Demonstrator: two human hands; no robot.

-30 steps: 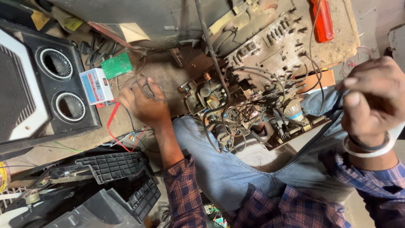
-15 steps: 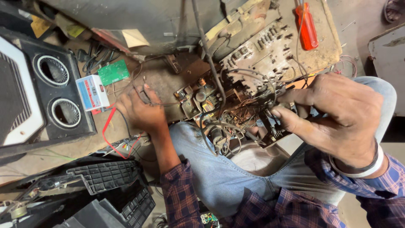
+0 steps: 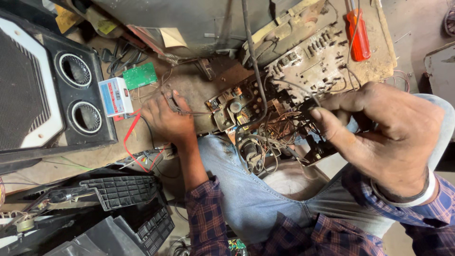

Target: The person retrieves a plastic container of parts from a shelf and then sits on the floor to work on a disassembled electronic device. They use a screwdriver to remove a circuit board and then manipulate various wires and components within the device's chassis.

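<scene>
Speaker box point(image 3: 42, 90): black, far left, lying on the workbench point(image 3: 71, 161), two round ports facing up.

Small meter point(image 3: 115, 96): white case with a blue face, just right of the speaker box, red wires point(image 3: 132, 142) running down from it.

Green circuit card point(image 3: 140, 76): flat on the bench, just above and to the right of the meter.

Black plastic grilles point(image 3: 118, 189): lower left, stacked below the bench edge.

Left hand point(image 3: 166, 118): palm down on the brown board, fingers curled and pressed on thin wires point(image 3: 189, 113) at the left edge of the chassis; whether it pinches them cannot be told.

Circuit chassis point(image 3: 251, 118): old, dusty, centre of view, resting over the person's lap in blue jeans point(image 3: 246, 189), crowded with coils, parts and tangled wiring. A dark cable point(image 3: 251, 61) runs down to it from the top.

Upper circuit board point(image 3: 317, 52): tan, tilted, just above and to the right of the chassis.

Red-handled screwdriver point(image 3: 358, 35): lying on the upper board near the top right.

Right hand point(image 3: 384, 128): close to the camera, thumb and forefinger pressed together, pinching a black wire point(image 3: 313, 102) at the right side of the chassis. A white bangle point(image 3: 417, 194) sits on the wrist, plaid sleeve below.
</scene>
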